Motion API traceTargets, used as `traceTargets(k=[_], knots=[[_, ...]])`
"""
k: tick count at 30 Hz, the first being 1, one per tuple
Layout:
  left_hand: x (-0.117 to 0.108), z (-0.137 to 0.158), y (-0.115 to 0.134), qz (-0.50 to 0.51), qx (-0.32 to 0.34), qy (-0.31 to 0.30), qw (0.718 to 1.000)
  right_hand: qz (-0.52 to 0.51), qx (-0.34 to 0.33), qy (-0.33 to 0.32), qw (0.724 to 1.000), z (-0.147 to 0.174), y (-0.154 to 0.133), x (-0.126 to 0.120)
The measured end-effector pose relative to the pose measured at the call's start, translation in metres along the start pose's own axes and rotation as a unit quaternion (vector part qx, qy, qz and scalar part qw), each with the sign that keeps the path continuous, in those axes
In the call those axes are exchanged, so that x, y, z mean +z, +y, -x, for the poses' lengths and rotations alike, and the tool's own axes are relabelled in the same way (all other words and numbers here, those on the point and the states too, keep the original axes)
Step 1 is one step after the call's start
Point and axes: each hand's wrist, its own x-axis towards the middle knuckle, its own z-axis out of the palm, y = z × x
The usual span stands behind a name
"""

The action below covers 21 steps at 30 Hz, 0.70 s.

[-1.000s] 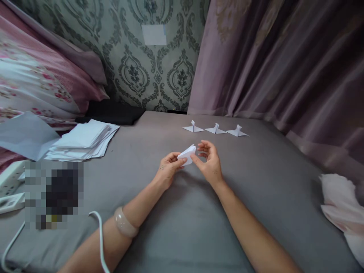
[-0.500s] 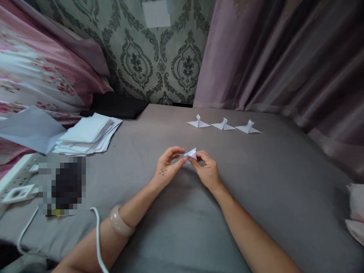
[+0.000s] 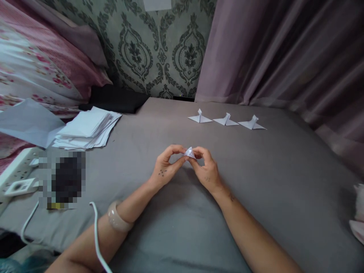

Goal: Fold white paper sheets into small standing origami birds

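Observation:
Between my two hands is a small piece of folded white paper (image 3: 190,152), held just above the grey cloth surface. My left hand (image 3: 168,163) pinches its left side with thumb and index finger. On the other side, my right hand (image 3: 207,167) grips it the same way. The fingertips partly cover the paper, so its full shape is hidden. Farther back stand three folded white paper figures in a row: a left one (image 3: 200,117), a middle one (image 3: 226,120) and a right one (image 3: 253,123), each with flat pointed sides and an upright part.
At left lies a stack of white paper sheets (image 3: 88,129), beside a translucent sheet (image 3: 31,121) and a black folded item (image 3: 116,99). A white power strip (image 3: 17,170), a blurred-out dark object (image 3: 68,180) and a white cable (image 3: 96,235) are nearer. Curtains (image 3: 256,53) hang at right.
My left index finger has come in from apart to touch the paper, which now shows a different side. The view has tipped slightly downward.

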Motion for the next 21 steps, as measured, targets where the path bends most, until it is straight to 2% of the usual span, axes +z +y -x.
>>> traceTargets(k=[5,13,18,21], knots=[[-0.001,-0.002,0.003,-0.007,-0.029,-0.021,0.999,0.021,0.007,0.011,1.000,0.003,0.001,0.002],[0.000,-0.004,0.003,0.101,-0.073,0.012,0.992,0.044,-0.092,0.012,0.995,-0.001,-0.011,-0.005],[0.000,-0.004,0.003,0.125,-0.072,0.018,0.989,0.040,-0.138,0.023,0.989,-0.001,-0.017,-0.006],[0.000,-0.003,0.004,0.123,-0.068,0.008,0.990,0.038,-0.142,0.017,0.989,-0.001,-0.019,-0.006]])
